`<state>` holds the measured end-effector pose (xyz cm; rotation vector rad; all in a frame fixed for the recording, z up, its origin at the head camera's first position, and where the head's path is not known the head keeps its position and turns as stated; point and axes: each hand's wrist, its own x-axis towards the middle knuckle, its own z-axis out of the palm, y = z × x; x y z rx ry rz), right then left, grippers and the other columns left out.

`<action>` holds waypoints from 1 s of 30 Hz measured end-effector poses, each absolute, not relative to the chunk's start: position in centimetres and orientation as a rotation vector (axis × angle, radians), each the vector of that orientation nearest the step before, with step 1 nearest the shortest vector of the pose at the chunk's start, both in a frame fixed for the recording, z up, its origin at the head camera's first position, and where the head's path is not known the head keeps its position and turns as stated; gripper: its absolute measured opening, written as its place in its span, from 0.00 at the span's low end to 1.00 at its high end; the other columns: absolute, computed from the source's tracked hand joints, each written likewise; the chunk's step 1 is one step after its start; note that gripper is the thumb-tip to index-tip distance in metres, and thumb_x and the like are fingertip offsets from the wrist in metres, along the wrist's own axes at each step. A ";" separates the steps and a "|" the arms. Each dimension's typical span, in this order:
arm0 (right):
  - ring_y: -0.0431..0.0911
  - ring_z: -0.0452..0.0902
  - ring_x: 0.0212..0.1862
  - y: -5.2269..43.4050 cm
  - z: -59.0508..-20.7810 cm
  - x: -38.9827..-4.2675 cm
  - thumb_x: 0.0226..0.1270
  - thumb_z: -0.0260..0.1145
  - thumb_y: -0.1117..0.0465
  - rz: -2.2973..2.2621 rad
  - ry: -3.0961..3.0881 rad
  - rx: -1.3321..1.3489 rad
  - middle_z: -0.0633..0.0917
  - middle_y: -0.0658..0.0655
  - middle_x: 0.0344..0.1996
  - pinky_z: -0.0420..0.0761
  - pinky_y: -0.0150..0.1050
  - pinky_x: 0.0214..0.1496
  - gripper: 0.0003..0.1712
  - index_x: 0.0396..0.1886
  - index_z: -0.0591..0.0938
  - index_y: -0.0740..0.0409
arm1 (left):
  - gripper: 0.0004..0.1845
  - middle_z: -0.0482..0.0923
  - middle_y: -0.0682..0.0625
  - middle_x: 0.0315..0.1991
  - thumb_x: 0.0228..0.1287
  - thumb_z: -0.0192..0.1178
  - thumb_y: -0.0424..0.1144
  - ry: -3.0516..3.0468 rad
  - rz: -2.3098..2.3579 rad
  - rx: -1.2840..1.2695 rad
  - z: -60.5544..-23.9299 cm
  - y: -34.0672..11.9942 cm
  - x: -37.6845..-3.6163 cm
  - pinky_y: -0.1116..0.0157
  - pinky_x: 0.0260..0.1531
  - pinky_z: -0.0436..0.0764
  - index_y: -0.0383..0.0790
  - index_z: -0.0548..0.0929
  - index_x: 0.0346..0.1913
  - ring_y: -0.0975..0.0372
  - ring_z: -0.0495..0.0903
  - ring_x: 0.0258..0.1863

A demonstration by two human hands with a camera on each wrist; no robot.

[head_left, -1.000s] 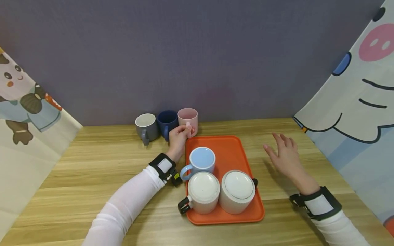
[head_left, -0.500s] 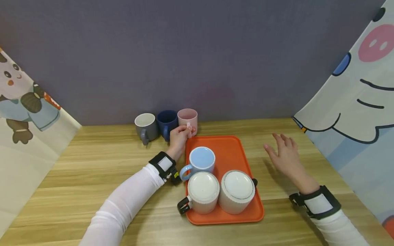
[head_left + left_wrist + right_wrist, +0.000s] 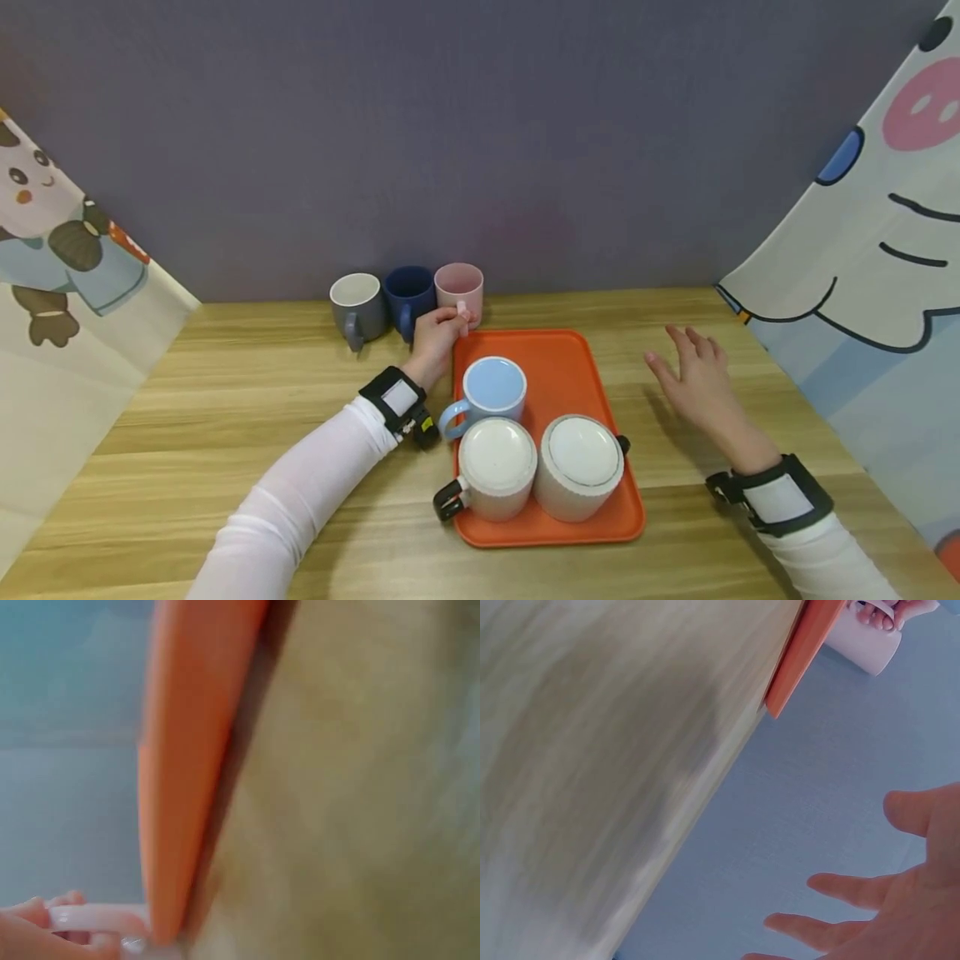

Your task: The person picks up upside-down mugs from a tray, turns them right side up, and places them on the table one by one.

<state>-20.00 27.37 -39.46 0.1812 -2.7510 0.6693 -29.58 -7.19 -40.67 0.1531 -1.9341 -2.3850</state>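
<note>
In the head view my left hand (image 3: 437, 340) grips the handle of a pink mug (image 3: 460, 286), which stands upright at the back behind the tray's far left corner. The left wrist view has the fingers (image 3: 37, 937) curled round that handle, low at the left edge. A navy mug (image 3: 410, 293) is just left of the pink one, and a grey mug (image 3: 360, 312) with a pale inside stands beyond it. My right hand (image 3: 697, 375) hovers over the table right of the tray, fingers spread, holding nothing.
An orange tray (image 3: 558, 358) lies mid-table. It carries an upright light blue mug (image 3: 495, 392) and two upside-down white mugs, one on the left (image 3: 497, 471) and one on the right (image 3: 579, 467), both with black handles. A grey wall (image 3: 480, 150) rises behind the table (image 3: 247, 400).
Both hands hold nearly the same place; the left still grips the pink mug's handle. The head view has shifted very slightly.
</note>
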 end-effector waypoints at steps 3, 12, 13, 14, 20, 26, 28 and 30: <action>0.82 0.46 0.63 27.3 -39.4 -20.0 0.73 0.50 0.46 0.662 -2.755 0.179 0.57 0.86 0.62 0.47 0.73 0.62 0.38 0.66 0.60 0.75 | 0.09 0.82 0.37 0.33 0.63 0.59 0.29 -2.042 -2.337 0.141 -40.4 -7.4 -29.6 0.65 0.43 0.78 0.22 0.80 0.41 0.41 0.77 0.50; 0.82 0.46 0.63 27.0 -39.4 -20.4 0.74 0.49 0.47 0.668 -2.763 0.202 0.57 0.87 0.61 0.46 0.73 0.62 0.38 0.65 0.60 0.77 | 0.12 0.80 0.46 0.25 0.62 0.58 0.29 -2.137 -2.333 0.129 -39.7 -8.0 -29.3 0.63 0.44 0.76 0.20 0.79 0.43 0.53 0.77 0.35; 0.82 0.46 0.63 26.9 -39.4 -20.5 0.74 0.49 0.47 0.675 -2.763 0.205 0.57 0.87 0.61 0.46 0.73 0.61 0.37 0.65 0.60 0.77 | 0.12 0.79 0.46 0.25 0.62 0.58 0.28 -2.143 -2.340 0.132 -39.6 -8.1 -29.1 0.60 0.46 0.76 0.19 0.79 0.44 0.53 0.76 0.34; 0.82 0.46 0.63 26.9 -39.4 -20.5 0.74 0.50 0.47 0.679 -2.763 0.211 0.57 0.87 0.61 0.46 0.73 0.62 0.37 0.65 0.60 0.77 | 0.13 0.79 0.45 0.27 0.61 0.57 0.28 -2.166 -2.332 0.132 -39.4 -8.2 -28.9 0.58 0.48 0.75 0.19 0.78 0.45 0.53 0.76 0.34; 0.81 0.45 0.64 26.5 -39.2 -20.7 0.74 0.49 0.47 0.700 -2.785 0.204 0.56 0.86 0.62 0.47 0.74 0.61 0.37 0.66 0.60 0.76 | 0.18 0.76 0.39 0.47 0.63 0.57 0.31 -2.314 -2.175 0.120 -38.1 -9.2 -26.9 0.52 0.59 0.71 0.24 0.75 0.54 0.51 0.74 0.46; 0.82 0.45 0.64 26.3 -39.3 -20.7 0.74 0.49 0.47 0.705 -2.791 0.212 0.56 0.86 0.62 0.47 0.74 0.60 0.36 0.66 0.60 0.75 | 0.18 0.78 0.40 0.46 0.64 0.60 0.35 -2.416 -2.027 -0.061 -37.2 -10.7 -24.4 0.56 0.50 0.75 0.28 0.75 0.54 0.57 0.76 0.41; 0.82 0.45 0.64 26.3 -39.3 -20.7 0.74 0.49 0.47 0.710 -2.799 0.218 0.56 0.86 0.63 0.47 0.74 0.60 0.37 0.66 0.60 0.75 | 0.17 0.78 0.41 0.43 0.63 0.61 0.36 -2.465 -1.961 -0.150 -37.1 -11.1 -23.6 0.60 0.45 0.76 0.29 0.77 0.51 0.56 0.76 0.40; 0.82 0.45 0.64 26.1 -39.3 -20.7 0.74 0.48 0.45 0.710 -2.810 0.218 0.55 0.86 0.63 0.47 0.75 0.60 0.37 0.66 0.60 0.74 | 0.15 0.79 0.42 0.42 0.63 0.61 0.38 -2.543 -1.882 -0.244 -37.0 -11.5 -22.9 0.63 0.42 0.77 0.31 0.79 0.48 0.52 0.76 0.41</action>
